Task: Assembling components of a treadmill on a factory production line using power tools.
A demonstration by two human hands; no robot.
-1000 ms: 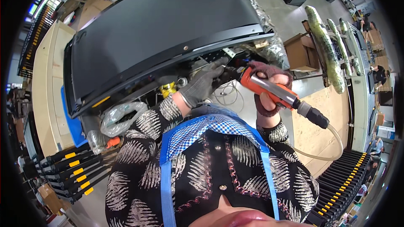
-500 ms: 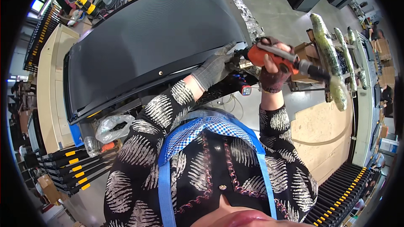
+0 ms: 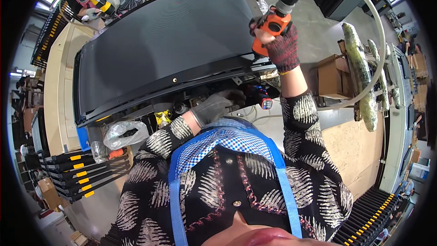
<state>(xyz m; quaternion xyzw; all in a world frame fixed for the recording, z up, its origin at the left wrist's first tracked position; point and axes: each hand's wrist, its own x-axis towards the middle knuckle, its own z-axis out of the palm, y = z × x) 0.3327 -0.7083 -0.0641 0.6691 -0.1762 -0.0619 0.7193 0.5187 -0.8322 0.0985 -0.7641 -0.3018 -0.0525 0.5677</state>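
R hand (image 3: pixel 283 48) grips orange power tool (image 3: pixel 269 27), now raised off treadmill (image 3: pixel 168 41) | L hand (image 3: pixel 217 105) loosely curled, now under frame, holding nothing seen

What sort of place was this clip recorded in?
Most likely a factory assembly floor: the right hand holds an orange air-hose power tool over a large black belted machine, with stacked black parts and cardboard boxes around.

A right hand (image 3: pixel 283 48) in a dark red knit glove gripped an orange pneumatic screwdriver (image 3: pixel 271 25), its pale air hose (image 3: pixel 380 41) arcing away to the right. Below and left of it, the grey-gloved left hand (image 3: pixel 218 105) rested on exposed parts under the edge of a large black treadmill deck (image 3: pixel 168 41). A clear plastic bag (image 3: pixel 123 133) lay further left of that hand.
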